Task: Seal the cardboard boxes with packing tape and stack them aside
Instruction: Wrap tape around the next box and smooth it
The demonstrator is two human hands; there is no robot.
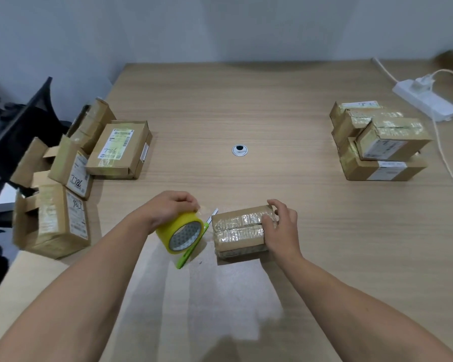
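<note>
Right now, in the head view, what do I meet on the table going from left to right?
Cluster of brown cardboard boxes, some open → yellow roll of packing tape gripped by the left hand → small taped cardboard box held by the right hand → stack of sealed brown boxes → white power strip.

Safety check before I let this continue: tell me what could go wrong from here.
1. The green knife lies with its blade out between the tape roll, held by the left hand, and the box gripped by the right hand; either hand could brush it.
2. The stack of sealed boxes sits askew; adding another might topple it.
</note>
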